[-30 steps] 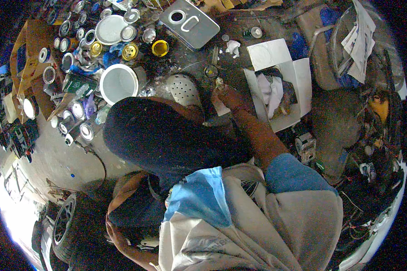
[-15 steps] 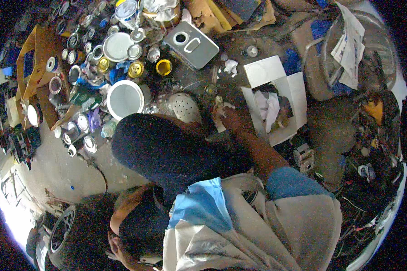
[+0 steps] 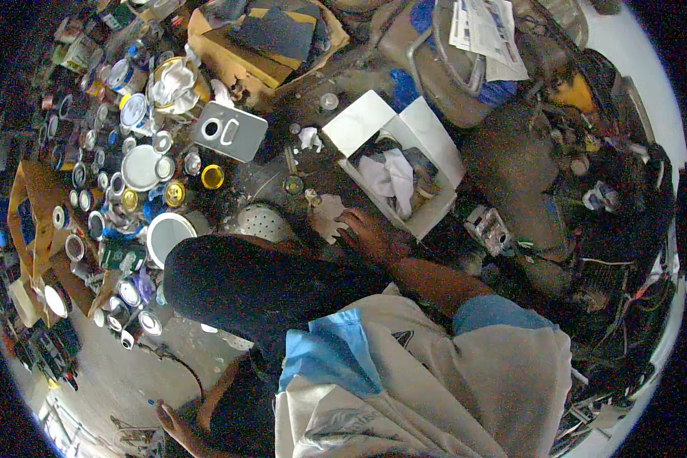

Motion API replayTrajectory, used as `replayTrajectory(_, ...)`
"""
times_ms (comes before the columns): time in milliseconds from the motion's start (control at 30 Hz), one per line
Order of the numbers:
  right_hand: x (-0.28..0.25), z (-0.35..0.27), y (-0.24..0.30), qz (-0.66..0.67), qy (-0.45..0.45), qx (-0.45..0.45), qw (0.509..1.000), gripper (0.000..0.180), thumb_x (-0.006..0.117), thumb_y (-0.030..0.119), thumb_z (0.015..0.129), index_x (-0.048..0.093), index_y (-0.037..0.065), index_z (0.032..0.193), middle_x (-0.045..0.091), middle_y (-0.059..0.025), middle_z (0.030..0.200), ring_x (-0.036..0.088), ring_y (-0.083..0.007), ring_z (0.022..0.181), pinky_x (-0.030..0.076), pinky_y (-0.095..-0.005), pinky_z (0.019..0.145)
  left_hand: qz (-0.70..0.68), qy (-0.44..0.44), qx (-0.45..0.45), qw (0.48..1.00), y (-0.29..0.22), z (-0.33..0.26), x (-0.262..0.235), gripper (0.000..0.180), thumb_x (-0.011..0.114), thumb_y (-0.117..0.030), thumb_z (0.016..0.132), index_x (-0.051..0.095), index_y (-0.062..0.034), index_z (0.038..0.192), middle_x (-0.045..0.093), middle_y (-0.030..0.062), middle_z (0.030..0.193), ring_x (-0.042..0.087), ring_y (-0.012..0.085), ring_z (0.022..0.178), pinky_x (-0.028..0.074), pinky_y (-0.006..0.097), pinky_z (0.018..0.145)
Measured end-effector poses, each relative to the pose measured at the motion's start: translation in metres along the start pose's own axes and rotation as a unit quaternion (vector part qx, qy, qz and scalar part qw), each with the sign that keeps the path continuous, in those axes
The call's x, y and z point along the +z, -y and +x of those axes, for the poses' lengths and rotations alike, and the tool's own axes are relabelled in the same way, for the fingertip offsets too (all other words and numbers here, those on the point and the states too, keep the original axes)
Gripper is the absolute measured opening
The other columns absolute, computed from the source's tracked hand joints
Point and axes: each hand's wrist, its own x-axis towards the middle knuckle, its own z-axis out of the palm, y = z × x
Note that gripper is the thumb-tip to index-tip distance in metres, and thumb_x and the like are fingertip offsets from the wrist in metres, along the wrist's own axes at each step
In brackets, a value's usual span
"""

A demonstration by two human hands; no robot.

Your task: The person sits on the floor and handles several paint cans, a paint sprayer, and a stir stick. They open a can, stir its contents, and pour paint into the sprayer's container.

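My right hand (image 3: 370, 235) is lowered toward the dark floor. Its fingers are apart, with the tips at the edge of a pale flat piece (image 3: 328, 216), paper or cloth. Just beyond that piece lies a small round dark-and-yellow object (image 3: 293, 184). Beside the hand stands an open white cardboard box (image 3: 437, 214) with white cloth (image 3: 389, 179) and darker items inside. At the lower left, my left hand (image 3: 177, 429) hangs past my knee, fingers stretched out and holding nothing. A tiny blue thing (image 3: 152, 402) shows near its fingertips.
Many cans and lids crowd the left, with a large white-lidded can (image 3: 169, 238) closest. A grey case (image 3: 230, 131) and a yellow-rimmed can (image 3: 212, 177) stand farther off. My perforated shoe (image 3: 262, 222) is near the pale piece. Newspaper (image 3: 488, 34) lies on a chair.
The view has turned, so the box and cans appear shifted left. My right hand has opened beside the pale piece, which now shows more fully. My left hand has stretched outward.
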Motion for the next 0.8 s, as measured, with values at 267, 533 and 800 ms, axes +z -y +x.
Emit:
replayTrajectory(267,-0.019,-0.030,-0.045,-0.114,-0.162,0.028,0.980,0.052,0.068,0.042,0.093,0.063,0.004,0.128,0.054,-0.0235,0.135,0.054,-0.0441,0.126,0.046,-0.0504,0.109,-0.021,0.076,-0.063,0.995,0.057,0.053,0.022,0.067,0.057,-0.056,0.103,0.055,-0.0039,0.145,0.056,0.0144,0.147,0.050,0.0257,0.134,0.041,0.045,0.108)
replayTrajectory(533,-0.027,-0.054,-0.076,-0.149,-0.192,0.040,0.969,0.057,0.074,0.031,0.088,0.058,0.001,0.135,0.045,-0.0226,0.146,0.051,-0.0442,0.128,0.045,-0.0537,0.108,-0.059,0.053,-0.042,0.996,0.096,0.053,0.021,0.068,0.060,-0.057,0.101,0.054,-0.0066,0.147,0.060,0.0076,0.144,0.055,0.0261,0.129,0.045,0.044,0.102)
replayTrajectory(800,-0.035,-0.078,-0.072,-0.147,-0.170,0.167,0.960,0.058,0.071,0.021,0.089,0.054,0.002,0.141,0.057,-0.0222,0.131,0.053,-0.0436,0.126,0.044,-0.0538,0.109,-0.120,0.031,-0.114,0.986,0.091,0.044,0.021,0.067,0.062,-0.055,0.100,0.055,-0.0073,0.146,0.061,0.0067,0.143,0.056,0.0268,0.129,0.044,0.045,0.102)
